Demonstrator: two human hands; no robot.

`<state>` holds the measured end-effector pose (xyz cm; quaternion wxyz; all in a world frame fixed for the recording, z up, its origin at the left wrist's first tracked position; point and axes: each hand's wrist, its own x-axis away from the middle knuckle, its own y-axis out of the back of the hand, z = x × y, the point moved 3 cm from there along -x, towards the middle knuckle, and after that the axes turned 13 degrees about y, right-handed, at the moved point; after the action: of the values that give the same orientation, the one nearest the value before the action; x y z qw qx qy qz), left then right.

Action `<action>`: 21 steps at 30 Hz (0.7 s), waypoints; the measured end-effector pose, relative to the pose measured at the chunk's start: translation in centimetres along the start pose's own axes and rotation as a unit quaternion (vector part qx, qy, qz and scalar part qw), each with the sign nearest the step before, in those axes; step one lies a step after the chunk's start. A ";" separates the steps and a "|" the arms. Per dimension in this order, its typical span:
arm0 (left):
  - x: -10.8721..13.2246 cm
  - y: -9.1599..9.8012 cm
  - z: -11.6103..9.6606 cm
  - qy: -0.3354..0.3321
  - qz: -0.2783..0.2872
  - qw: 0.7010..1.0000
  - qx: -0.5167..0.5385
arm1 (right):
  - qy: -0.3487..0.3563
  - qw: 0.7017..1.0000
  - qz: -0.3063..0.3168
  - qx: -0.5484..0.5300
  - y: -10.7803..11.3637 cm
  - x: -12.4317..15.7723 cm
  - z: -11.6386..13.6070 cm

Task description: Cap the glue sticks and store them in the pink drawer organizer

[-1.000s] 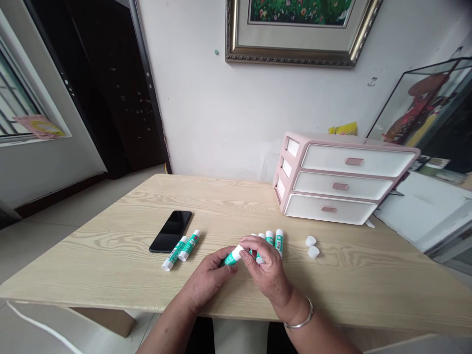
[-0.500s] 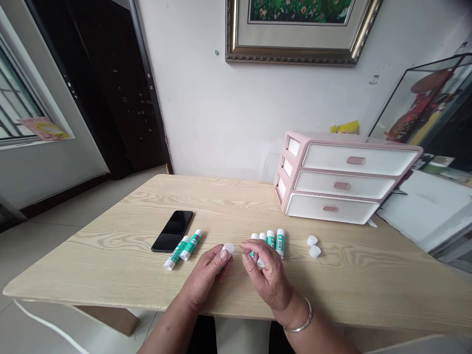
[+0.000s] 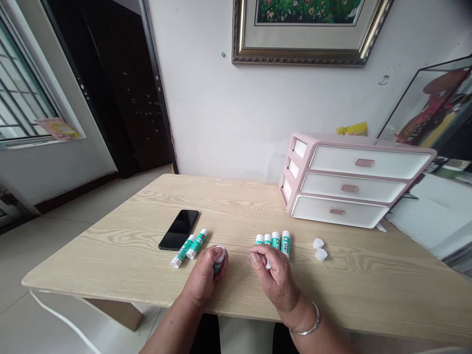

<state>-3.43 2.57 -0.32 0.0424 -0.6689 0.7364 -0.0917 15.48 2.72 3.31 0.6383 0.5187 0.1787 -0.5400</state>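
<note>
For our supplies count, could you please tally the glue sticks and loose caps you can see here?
Green-and-white glue sticks beside the black smartphone: 2
Glue sticks in the row: 4
Glue stick in the left hand: 1
Loose white caps: 2
Total: 9
Not counted: a small white piece at the right hand, partly hidden.

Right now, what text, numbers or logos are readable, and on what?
No text is legible.
Glue stick: print on green label too small to read.
Rightmost stick: barcode, digits too small to read.
Yellow packet: too blurred to read.
</note>
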 end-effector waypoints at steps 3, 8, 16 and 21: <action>0.1 -0.1 -0.3 -0.005 -0.009 1.000 -0.009 | -0.002 1.000 -0.002 0.000 0.0 0.0 0.0; 0.2 0.1 -0.7 0.011 -0.086 0.995 -0.038 | -0.018 0.999 -0.034 0.013 0.3 0.4 -0.7; -0.4 -0.3 -1.0 0.068 -0.110 0.965 -0.227 | -0.107 0.980 -0.163 -0.027 2.9 2.6 -3.3; -1.9 -1.2 -0.8 0.031 -0.151 0.922 -0.354 | -0.168 0.956 -0.239 0.039 7.2 4.5 -5.7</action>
<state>-2.25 4.42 0.59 -0.2346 -0.7401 0.6124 0.1489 25.26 4.49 0.87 0.4907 0.3874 0.1664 -0.7625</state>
